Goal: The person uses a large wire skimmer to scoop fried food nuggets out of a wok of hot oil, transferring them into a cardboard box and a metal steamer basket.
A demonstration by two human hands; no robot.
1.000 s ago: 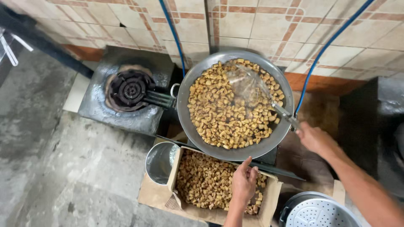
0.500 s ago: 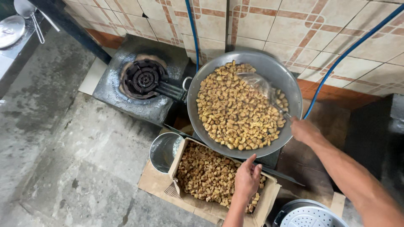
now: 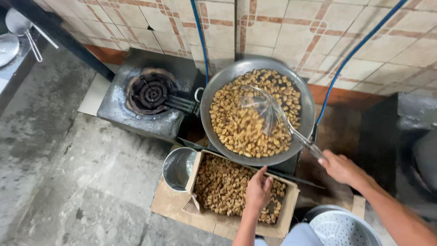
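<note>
Grey concrete floor under a tiled wall; nearest, left hand (image 3: 258, 191) in the cardboard box (image 3: 198, 169), fingers curled over brown pieces, pinch unclear; just beyond the box, right hand (image 3: 340, 167) closed on the wire skimmer (image 3: 267, 110), stirring golden pieces in the wok (image 3: 306, 130); mid-fry, apparently; next, probably careful lifting clear of oil

Left hand (image 3: 258, 190) hangs loosely curled, palm down; right hand (image 3: 340, 167) is fisted (forearm stretched forward).

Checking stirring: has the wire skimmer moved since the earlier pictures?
Yes: the wire skimmer has shifted left, from near the right rim of the wok toward its middle.
</note>
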